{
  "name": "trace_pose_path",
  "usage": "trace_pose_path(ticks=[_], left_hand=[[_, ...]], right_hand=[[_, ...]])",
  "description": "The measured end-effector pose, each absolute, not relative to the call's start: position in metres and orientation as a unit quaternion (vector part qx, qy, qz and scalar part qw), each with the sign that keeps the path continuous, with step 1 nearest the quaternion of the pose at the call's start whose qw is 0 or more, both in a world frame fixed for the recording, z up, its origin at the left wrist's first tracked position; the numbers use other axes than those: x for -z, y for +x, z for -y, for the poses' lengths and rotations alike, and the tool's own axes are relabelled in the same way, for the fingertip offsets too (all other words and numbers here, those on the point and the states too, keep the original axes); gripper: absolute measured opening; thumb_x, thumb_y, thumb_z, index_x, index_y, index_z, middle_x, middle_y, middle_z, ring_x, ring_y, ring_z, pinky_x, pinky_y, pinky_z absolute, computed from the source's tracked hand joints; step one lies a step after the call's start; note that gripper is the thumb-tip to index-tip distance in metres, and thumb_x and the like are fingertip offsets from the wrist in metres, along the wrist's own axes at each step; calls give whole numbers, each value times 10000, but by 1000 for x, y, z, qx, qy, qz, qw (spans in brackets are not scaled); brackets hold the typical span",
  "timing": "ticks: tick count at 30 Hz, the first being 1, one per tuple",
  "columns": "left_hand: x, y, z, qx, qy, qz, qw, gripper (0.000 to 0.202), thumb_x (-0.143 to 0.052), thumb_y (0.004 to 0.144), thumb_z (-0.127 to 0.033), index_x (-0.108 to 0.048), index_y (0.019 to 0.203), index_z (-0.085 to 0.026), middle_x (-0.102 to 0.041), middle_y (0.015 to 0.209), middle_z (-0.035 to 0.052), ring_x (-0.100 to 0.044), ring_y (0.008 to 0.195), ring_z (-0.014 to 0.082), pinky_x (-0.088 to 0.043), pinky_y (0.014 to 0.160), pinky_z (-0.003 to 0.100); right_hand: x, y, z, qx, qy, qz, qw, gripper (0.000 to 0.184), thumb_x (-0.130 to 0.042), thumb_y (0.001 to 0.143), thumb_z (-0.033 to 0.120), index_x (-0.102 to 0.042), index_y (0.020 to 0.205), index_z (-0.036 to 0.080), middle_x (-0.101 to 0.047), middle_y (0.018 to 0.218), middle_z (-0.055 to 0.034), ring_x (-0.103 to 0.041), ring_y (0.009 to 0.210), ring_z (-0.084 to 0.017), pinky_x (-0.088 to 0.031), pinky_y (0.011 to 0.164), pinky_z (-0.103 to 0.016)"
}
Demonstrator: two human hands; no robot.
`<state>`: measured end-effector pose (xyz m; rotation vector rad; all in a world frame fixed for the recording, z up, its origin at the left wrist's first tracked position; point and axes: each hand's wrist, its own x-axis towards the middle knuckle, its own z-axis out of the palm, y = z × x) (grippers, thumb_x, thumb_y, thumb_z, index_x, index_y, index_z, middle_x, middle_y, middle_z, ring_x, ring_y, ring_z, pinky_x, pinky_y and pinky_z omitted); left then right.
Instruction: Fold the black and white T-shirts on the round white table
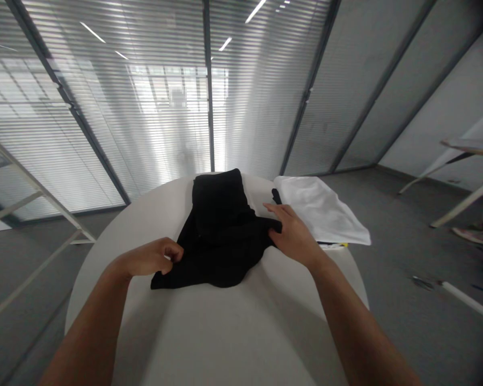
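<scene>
A black garment (221, 252) lies on the round white table (209, 327), its far part folded into a thick rectangle and its near part spread wider. My left hand (155, 257) is closed on the garment's near left edge, the fingers curled. At the right side, my right hand (292, 230) pinches a sticking-out corner of the black cloth between thumb and fingers, with the index finger stretched forward. What kind of garment it is does not show clearly.
Folded white cloth (322, 206) lies at the table's right edge, with something black and yellow partly under it. A metal frame (36, 195) stands at left. Glass panels with blinds (165, 134) rise behind. Another table (470, 147) stands far right.
</scene>
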<state>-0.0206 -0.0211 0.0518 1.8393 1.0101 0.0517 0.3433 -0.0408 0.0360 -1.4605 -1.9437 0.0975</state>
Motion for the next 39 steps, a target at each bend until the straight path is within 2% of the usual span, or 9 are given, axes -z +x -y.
trace_pose_path(ticks=[7,12,17,20,24,27,30,35,39], left_hand=[[-45,-28,17,16,746,-412,522,82,-475,548,-180,-554,568,-169,-463,534,-22,-407,533,122,-293,529,259],[-37,-11,22,79,761,-479,430,120,-508,624,-218,-576,532,-182,-510,488,1,-465,479,145,-300,487,272],[-39,15,26,-92,812,-511,268,267,-537,788,-350,-666,984,-223,-640,780,29,-571,684,182,-385,620,285],[-34,29,28,-136,826,-507,206,609,-582,792,-423,-478,1369,-256,-632,956,58,-593,856,217,-416,783,322],[-24,39,34,-47,860,-482,164,891,-669,706,-538,-303,1493,-335,-584,1131,88,-559,1043,293,-386,924,416],[-20,45,38,-35,869,-479,121,773,-601,781,-521,-325,1482,-350,-566,1163,98,-548,1066,311,-379,937,469],[-20,48,38,-60,877,-462,118,518,-510,868,-429,-497,1369,-298,-583,1095,91,-561,1027,280,-401,913,442],[-21,41,27,-148,880,-425,154,266,-489,874,-273,-641,1085,-219,-606,939,53,-573,855,196,-443,791,338],[-26,20,17,-254,849,-426,180,260,-491,866,-228,-666,1058,-227,-618,893,26,-569,767,152,-448,723,287]], right_hand=[[-58,333,56,23,-471,737,484,462,-533,769,93,-599,1198,252,-506,1182,-81,-533,1148,-229,-443,1033,-406],[-66,327,65,-16,-454,732,508,406,-569,776,128,-603,1154,271,-545,1147,-62,-553,1106,-225,-463,1002,-415],[-63,324,67,32,-476,732,486,328,-561,810,140,-630,1108,256,-568,1100,-71,-582,1062,-225,-471,989,-397],[-61,324,66,1,-466,773,430,328,-568,825,167,-623,1137,250,-594,1100,-66,-596,1035,-222,-489,947,-386],[-57,328,62,-90,-431,795,418,268,-566,867,234,-640,1125,249,-626,1072,-58,-612,911,-200,-512,831,-364],[-54,331,60,-173,-427,749,476,228,-573,880,263,-654,1092,240,-616,1040,-56,-533,631,-118,-465,583,-278],[-54,335,61,-295,-397,712,499,213,-590,880,273,-660,1077,233,-616,1022,-50,-477,576,-87,-381,501,-234],[-60,339,65,-533,-234,738,341,408,-674,829,288,-611,1224,207,-639,987,-53,-502,650,-83,-392,540,-195],[-63,339,70,-625,-136,723,259,547,-704,803,289,-541,1314,183,-582,1223,-125,-563,804,-108,-470,596,-184]])
